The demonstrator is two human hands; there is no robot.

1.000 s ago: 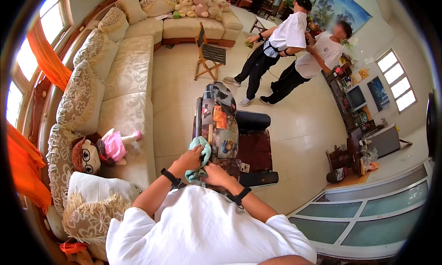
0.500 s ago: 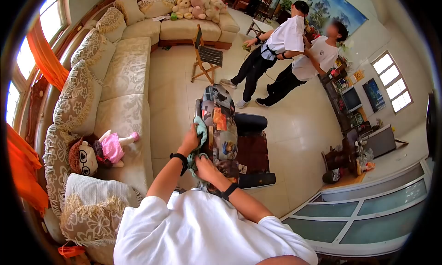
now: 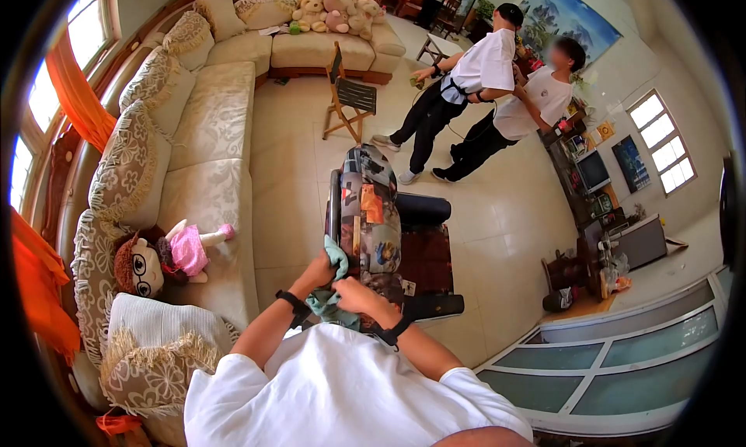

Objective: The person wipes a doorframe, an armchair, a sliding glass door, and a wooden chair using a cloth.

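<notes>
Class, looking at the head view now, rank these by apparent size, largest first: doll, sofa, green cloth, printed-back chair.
1. Sofa
2. Printed-back chair
3. Doll
4. Green cloth, partly hidden, so judged by its visible part

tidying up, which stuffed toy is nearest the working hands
The brown-haired doll in a pink dress, lying down; the beige and pink plush bears sit farther off.

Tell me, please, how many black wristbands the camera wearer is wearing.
2: one wristband above the left hand, the other wristband above the right hand; both show clearly.
</notes>
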